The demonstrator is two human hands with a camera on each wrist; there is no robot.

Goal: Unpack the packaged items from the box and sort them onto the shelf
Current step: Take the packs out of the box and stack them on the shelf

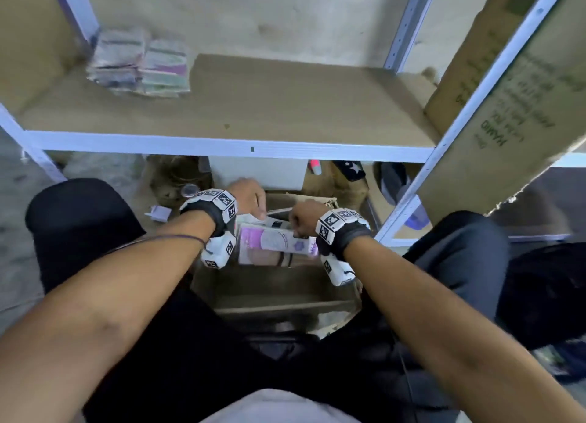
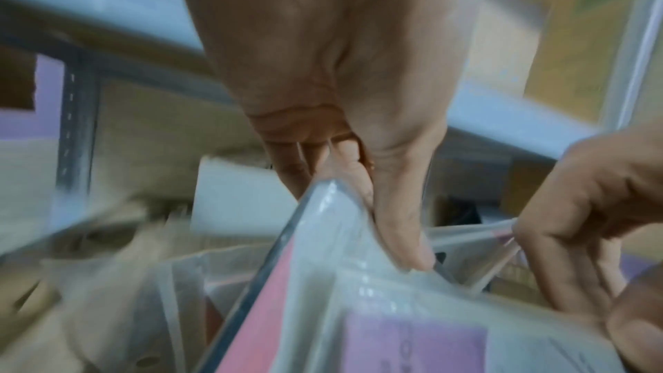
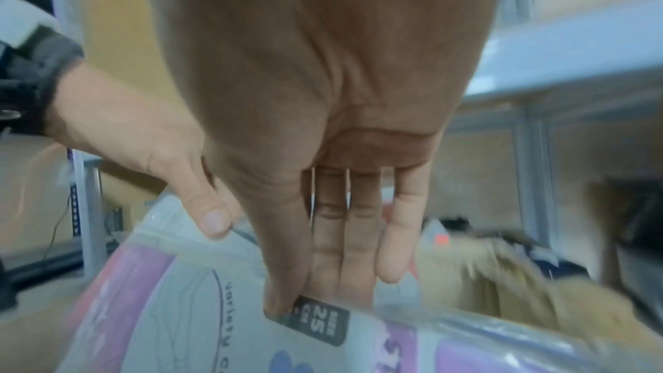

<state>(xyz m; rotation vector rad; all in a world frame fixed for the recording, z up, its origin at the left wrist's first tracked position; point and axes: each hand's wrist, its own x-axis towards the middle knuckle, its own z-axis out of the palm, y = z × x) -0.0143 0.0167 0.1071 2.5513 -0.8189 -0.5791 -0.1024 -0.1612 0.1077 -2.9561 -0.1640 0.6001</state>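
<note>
Both hands, left (image 1: 249,194) and right (image 1: 303,217), pinch one packet (image 1: 272,243) over the box (image 1: 279,299); two stacks (image 1: 139,63) sit on the shelf (image 1: 222,143).

A pale, mottled wall (image 1: 253,17) stands behind white metal uprights (image 1: 409,26); a printed cardboard sheet (image 1: 507,99) leans at right, above grey floor (image 1: 16,232).
</note>
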